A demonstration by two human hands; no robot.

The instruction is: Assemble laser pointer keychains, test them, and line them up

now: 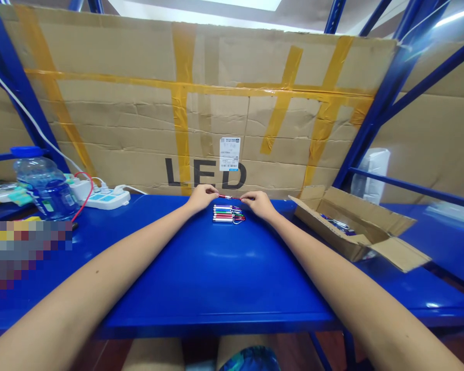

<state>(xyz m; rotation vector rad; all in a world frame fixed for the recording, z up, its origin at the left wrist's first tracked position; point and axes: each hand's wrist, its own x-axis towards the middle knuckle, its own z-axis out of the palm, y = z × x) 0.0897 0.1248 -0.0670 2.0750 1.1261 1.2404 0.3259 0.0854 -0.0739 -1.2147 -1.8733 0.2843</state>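
Head view, from just above the person's chest, takes in both bare forearms reaching to the far edge of a blue steel worktop [216, 278]. The left hand [205, 198] and the right hand [260, 203] are nearly closed, their fingertips pinching opposite ends of a slim red keychain torch [229, 197], held level and centred near that far edge. Just nearer the person lies a tight row of keychain torches [228, 213] in mixed colours, with metal clips bunched at the right end. Pinching so close to the ends looks sound for so small a piece: it steadies the torch from both sides and leaves its middle in plain view. Holding it just above the row should also avoid catching those clips. Toward the right edge sits an open cardboard box [351, 221] with its flaps spread, and more small items show inside. Near the left edge stand a power strip [100, 198] and a blue-capped water bottle [44, 183], while a blurred patch hides the near left corner.
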